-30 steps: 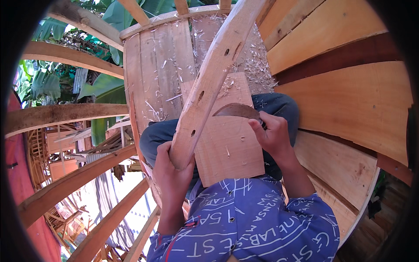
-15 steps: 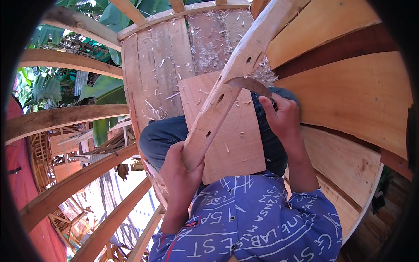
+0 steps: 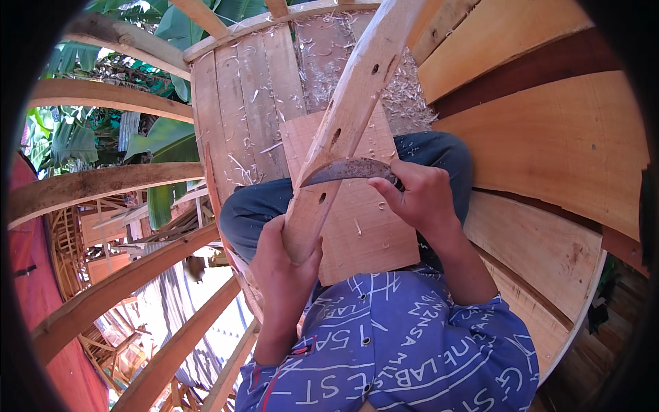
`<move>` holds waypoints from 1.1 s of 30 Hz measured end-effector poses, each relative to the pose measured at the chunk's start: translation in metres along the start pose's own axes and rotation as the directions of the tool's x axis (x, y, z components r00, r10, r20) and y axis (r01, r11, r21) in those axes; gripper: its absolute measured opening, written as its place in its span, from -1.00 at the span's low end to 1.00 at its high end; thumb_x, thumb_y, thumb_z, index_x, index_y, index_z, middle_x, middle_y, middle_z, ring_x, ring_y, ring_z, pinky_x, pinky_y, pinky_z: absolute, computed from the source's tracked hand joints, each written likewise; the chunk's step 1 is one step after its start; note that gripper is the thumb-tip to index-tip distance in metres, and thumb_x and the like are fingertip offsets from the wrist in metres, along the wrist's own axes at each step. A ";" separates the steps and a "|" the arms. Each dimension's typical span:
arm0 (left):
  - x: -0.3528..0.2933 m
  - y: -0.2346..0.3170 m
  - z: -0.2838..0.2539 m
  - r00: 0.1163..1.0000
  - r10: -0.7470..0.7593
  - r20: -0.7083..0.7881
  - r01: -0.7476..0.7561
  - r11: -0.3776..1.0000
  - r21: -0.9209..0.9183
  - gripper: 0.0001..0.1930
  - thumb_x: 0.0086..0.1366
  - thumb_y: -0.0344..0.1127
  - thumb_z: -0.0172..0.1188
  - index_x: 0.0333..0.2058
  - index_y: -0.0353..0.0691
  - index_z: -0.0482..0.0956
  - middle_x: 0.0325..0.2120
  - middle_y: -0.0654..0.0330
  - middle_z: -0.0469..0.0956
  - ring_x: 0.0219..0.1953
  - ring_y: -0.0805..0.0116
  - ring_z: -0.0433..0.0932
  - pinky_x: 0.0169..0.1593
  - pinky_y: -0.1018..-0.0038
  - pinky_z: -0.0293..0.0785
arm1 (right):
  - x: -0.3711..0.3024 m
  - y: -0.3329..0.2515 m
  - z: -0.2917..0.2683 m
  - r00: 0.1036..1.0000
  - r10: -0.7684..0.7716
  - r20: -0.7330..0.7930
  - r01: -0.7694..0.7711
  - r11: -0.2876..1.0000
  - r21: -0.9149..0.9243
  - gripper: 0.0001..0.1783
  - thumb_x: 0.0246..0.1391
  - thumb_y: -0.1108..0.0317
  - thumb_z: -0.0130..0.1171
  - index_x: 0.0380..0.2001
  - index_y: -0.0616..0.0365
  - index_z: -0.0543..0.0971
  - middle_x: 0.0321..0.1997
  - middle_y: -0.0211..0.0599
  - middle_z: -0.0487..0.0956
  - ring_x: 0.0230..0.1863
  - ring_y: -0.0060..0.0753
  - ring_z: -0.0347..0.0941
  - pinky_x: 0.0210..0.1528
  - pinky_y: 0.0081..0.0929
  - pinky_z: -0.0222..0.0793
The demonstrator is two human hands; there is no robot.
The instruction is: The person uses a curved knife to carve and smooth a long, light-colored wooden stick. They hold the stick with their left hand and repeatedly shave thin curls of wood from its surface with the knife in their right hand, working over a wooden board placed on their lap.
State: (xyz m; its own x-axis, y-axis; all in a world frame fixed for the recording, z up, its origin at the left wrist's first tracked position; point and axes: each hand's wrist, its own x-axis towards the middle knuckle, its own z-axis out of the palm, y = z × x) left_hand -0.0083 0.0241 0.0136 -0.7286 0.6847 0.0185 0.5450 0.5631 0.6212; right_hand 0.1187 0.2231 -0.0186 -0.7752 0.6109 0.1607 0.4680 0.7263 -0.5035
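My left hand (image 3: pixel 285 257) is closed around the near end of a long wooden bar (image 3: pixel 357 89), which slants up and away to the right. Several dark slots run along the bar. In my right hand (image 3: pixel 425 192) is a curved sickle-like knife (image 3: pixel 350 169) with a dark, spotted blade. Its blade lies across the bar, tip at the left edge, a little beyond my left hand. The knife's handle is mostly hidden by my fingers. Under the bar, a flat square board (image 3: pixel 371 226) rests across my lap.
Wood shavings (image 3: pixel 408 96) litter the plank floor (image 3: pixel 247 103) ahead. Curved wooden slats (image 3: pixel 110 189) form a railing on the left, with banana leaves (image 3: pixel 168 141) beyond. Wide boards (image 3: pixel 549 137) make a wall on the right.
My right hand has drawn the knife toward me along the bar, from the farther slots to near my left hand. The bar's far end has swung slightly left.
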 end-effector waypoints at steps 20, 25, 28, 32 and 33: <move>-0.012 -0.010 0.000 0.994 -0.079 0.070 0.081 0.996 -0.020 -0.48 -0.07 -0.38 0.43 -0.13 -0.23 0.38 -0.34 0.00 0.55 -0.30 0.06 0.61 -0.23 0.32 0.50 | -0.007 0.001 0.005 0.998 -0.037 0.045 0.036 0.999 0.020 -0.49 0.10 -0.10 0.17 -0.64 0.13 0.50 -0.72 -0.14 0.46 -0.61 -0.02 0.48 -0.57 -0.23 0.35; -0.010 -0.002 0.006 0.996 -0.037 0.086 0.043 0.996 -0.073 -0.50 -0.05 -0.34 0.42 -0.12 -0.24 0.41 -0.34 0.00 0.55 -0.32 0.01 0.59 -0.26 0.30 0.49 | 0.012 0.034 -0.006 0.990 0.057 -0.126 -0.062 0.997 -0.043 -0.46 0.09 -0.12 0.17 -0.69 0.11 0.45 -0.72 -0.16 0.45 -0.62 -0.06 0.47 -0.59 -0.23 0.32; -0.007 -0.005 0.008 0.995 -0.068 0.078 0.072 0.996 -0.051 -0.50 -0.04 -0.33 0.43 -0.12 -0.23 0.41 -0.33 0.01 0.55 -0.32 0.02 0.59 -0.25 0.31 0.49 | 0.000 0.011 0.001 0.988 -0.152 -0.004 0.152 0.988 0.003 -0.44 0.11 -0.12 0.15 -0.68 0.15 0.44 -0.73 -0.12 0.43 -0.62 -0.01 0.46 -0.60 -0.22 0.31; -0.004 -0.001 0.013 0.998 -0.031 0.056 0.034 0.998 -0.048 -0.49 -0.05 -0.32 0.43 -0.12 -0.22 0.41 -0.34 0.02 0.55 -0.30 0.02 0.59 -0.25 0.31 0.49 | 0.024 0.037 0.001 0.957 0.255 -0.139 -0.247 0.966 0.071 -0.50 0.12 -0.11 0.15 -0.62 0.12 0.51 -0.70 -0.12 0.47 -0.62 0.00 0.47 -0.57 -0.20 0.33; 0.001 -0.002 0.019 0.998 -0.021 0.057 0.022 0.999 -0.022 -0.49 -0.05 -0.32 0.43 -0.12 -0.22 0.41 -0.34 0.02 0.55 -0.30 0.02 0.59 -0.25 0.31 0.49 | 0.019 0.040 0.015 0.947 0.310 -0.084 -0.288 0.936 0.203 -0.49 0.14 -0.11 0.13 -0.59 0.14 0.53 -0.68 -0.12 0.48 -0.60 0.02 0.48 -0.56 -0.19 0.34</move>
State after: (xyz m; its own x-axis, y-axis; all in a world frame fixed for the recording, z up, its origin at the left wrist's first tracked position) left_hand -0.0023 0.0327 -0.0021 -0.7152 0.6978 -0.0391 0.5191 0.5678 0.6389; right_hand 0.1162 0.2586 -0.0487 -0.5534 0.8302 0.0672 0.5753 0.4393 -0.6900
